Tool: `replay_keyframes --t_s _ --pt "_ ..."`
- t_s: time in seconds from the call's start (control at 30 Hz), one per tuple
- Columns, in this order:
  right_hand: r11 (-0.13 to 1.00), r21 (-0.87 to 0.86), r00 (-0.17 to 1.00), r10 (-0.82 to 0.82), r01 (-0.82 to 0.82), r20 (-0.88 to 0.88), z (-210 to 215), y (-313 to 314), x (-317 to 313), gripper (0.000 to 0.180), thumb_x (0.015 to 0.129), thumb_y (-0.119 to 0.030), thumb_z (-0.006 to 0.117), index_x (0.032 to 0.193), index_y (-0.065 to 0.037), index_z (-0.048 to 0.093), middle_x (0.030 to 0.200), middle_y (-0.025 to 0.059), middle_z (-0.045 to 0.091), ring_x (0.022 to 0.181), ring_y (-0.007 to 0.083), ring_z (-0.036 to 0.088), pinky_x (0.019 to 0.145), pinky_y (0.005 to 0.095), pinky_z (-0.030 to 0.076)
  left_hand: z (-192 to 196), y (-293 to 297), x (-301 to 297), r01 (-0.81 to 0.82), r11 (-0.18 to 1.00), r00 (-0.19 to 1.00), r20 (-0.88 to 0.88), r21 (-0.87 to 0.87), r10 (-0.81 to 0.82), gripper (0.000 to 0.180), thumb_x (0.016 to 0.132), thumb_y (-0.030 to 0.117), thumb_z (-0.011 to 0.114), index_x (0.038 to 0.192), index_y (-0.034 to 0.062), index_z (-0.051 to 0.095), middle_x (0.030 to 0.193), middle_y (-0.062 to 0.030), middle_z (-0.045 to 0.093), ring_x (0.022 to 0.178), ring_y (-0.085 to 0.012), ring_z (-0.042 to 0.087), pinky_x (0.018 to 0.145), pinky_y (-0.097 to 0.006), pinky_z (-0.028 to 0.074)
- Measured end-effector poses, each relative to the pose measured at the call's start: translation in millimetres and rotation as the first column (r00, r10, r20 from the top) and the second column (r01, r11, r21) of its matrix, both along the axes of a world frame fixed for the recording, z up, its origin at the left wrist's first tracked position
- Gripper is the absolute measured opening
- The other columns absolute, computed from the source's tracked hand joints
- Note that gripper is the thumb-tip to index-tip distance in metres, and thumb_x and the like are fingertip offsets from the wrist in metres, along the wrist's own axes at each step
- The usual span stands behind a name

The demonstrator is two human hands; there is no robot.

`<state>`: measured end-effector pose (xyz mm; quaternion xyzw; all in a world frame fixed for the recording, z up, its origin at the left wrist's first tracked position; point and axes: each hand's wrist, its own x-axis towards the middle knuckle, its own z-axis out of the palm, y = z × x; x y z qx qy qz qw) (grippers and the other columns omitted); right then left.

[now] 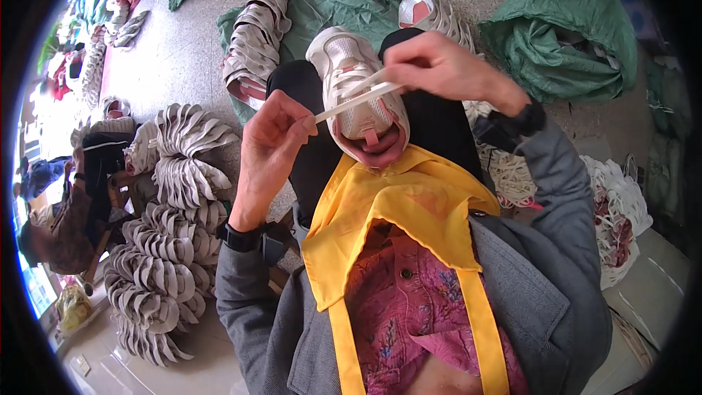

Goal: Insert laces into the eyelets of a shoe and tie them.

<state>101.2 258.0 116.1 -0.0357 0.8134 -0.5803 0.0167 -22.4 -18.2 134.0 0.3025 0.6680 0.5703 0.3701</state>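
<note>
Shoe: a white mesh sports shoe with pale pink trim (358,91) lies on the seated person's lap, toe pointing away from the person and tongue end toward the yellow apron.
Lace: a flat white shoelace (356,101) is stretched taut across the shoe's lacing area, running from one hand to the other.
Left hand: the left hand (269,148) is raised beside the shoe, thumb and forefinger pinching the lower-left end of the lace, the other fingers curled in.
Right hand: the right hand (439,69) sits above the shoe's right side, fingertips pressed together on the upper end of the lace near the eyelets.
Clothing: a bright yellow cloth apron (409,212) hangs over a pink patterned shirt and a grey jacket (556,278); a dark band sits at each wrist.
Floor, left: rows of grey-white shoe uppers stacked in overlapping piles (172,227) stand on the pale floor.
Floor, ahead: a crumpled green woven sack (329,7) lies beyond the knees with another stack of uppers on it.
Floor, right: a second green sack (570,36) bulges open, and a heap of white laces (614,219) lies near the person's right elbow.
</note>
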Motion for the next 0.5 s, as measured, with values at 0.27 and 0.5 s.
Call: replay_keyframes --t_s 0.27,0.5 --pt "0.960 -0.068 0.944 -0.251 0.271 0.215 -6.1 55.2 66.9 0.050 0.105 -0.038 0.060 0.066 -0.007 0.056 0.058 -0.0074 0.044 0.052 0.0015 0.037 0.048 0.0237 0.028 -29.2 4.5 4.5 -0.005 0.999 0.998 0.064 0.040 0.003 0.008 0.101 0.011 0.064 0.097 0.0060 0.059 0.083 0.0020 0.063 0.074 -0.0037 0.052 0.068 -0.020 0.042" --pt "0.843 0.243 0.807 -0.533 0.480 0.254 -33.7 74.8 83.0 0.050 0.101 -0.041 0.065 0.072 -0.001 0.067 0.055 -0.0023 0.054 0.048 0.0040 0.045 0.046 0.0259 0.034 -46.8 21.6 18.6 0.002 0.997 0.996 0.088 0.075 -0.009 0.006 0.098 -0.002 0.061 0.097 0.0010 0.056 0.087 0.0005 0.064 0.083 -0.0050 0.060 0.076 -0.022 0.049"
